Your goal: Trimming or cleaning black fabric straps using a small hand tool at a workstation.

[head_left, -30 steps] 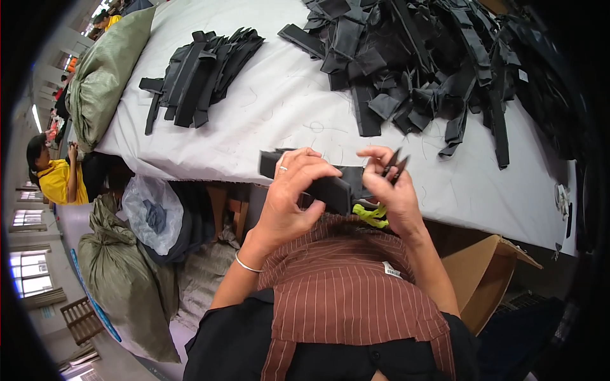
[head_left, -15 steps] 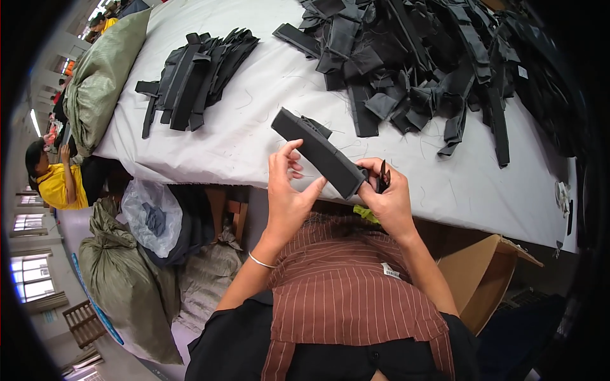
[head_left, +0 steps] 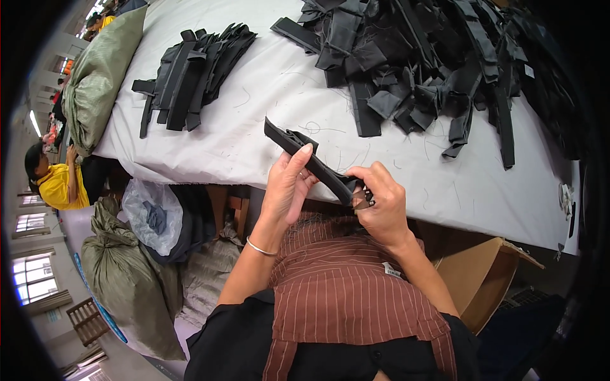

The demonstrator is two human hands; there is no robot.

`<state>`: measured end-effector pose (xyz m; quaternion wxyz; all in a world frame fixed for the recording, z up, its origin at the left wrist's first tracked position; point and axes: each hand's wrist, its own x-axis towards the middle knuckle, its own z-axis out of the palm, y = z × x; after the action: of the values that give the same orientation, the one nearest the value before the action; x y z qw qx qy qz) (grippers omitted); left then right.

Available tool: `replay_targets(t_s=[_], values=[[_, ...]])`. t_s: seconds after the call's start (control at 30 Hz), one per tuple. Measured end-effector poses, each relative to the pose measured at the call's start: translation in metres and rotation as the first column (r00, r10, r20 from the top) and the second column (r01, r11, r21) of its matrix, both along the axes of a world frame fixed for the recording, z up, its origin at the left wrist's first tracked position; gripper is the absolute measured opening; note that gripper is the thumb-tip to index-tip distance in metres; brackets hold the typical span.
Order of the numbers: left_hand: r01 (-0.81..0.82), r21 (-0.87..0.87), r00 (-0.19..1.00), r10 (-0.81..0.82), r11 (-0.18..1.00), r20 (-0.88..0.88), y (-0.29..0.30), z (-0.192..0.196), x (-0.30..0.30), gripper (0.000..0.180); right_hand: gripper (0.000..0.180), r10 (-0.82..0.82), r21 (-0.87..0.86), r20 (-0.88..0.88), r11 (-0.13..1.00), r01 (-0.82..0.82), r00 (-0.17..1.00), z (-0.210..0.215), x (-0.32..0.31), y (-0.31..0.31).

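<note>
A black fabric strip (head_left: 318,166), stiff and with a folded flap on its upper side, is held aslant over the table's front edge. My left hand (head_left: 289,184) pinches its middle, thumb on top and fingers underneath. My right hand (head_left: 386,206) is closed round small dark thread snips (head_left: 363,199), whose blades are at the strip's near end. Whether they touch a thread is too small to tell. Farther left on the white-covered table (head_left: 229,136) lies a neat stack of similar black strips (head_left: 184,82). A large loose heap of black strips (head_left: 406,70) spreads over the right side.
Loose thread ends are scattered on the cloth. A green woven sack (head_left: 101,79) leans at the table's left edge; another full sack (head_left: 124,286) stands below, beside a clear plastic bag (head_left: 149,216). An open cardboard box (head_left: 476,273) is under the table at right. A person in yellow (head_left: 60,184) sits far left.
My left thumb has moved up onto the strip, and the strip has turned edge-on. My right hand has rolled over, bringing the snips to the strip's near end.
</note>
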<state>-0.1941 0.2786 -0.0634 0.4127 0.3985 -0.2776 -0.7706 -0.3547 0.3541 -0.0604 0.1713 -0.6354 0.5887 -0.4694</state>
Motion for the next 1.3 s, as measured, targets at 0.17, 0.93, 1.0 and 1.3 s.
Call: replay_targets(t_s=[0.17,0.93,1.0,1.3], values=[[-0.005,0.064,1.0,0.005,0.998,0.002,-0.002,-0.004,-0.003,0.032,0.043,-0.074,-0.04,-0.115,0.997,0.07,0.991,-0.006,-0.002,-0.002],[-0.183,0.256,0.937,0.247,0.949,-0.245,0.008,-0.002,-0.008,0.034,0.047,-0.129,0.082,0.12,0.99,0.119,0.984,-0.011,-0.009,-0.011],[-0.163,0.254,0.94,0.228,0.953,-0.255,0.008,-0.001,-0.007,0.036,0.044,-0.129,0.125,0.213,0.987,0.104,0.969,-0.009,-0.012,-0.012],[-0.151,0.242,0.953,0.206,0.958,-0.223,0.012,-0.009,-0.006,0.031,0.04,-0.167,0.04,0.033,0.985,0.165,0.985,-0.006,-0.004,-0.003]])
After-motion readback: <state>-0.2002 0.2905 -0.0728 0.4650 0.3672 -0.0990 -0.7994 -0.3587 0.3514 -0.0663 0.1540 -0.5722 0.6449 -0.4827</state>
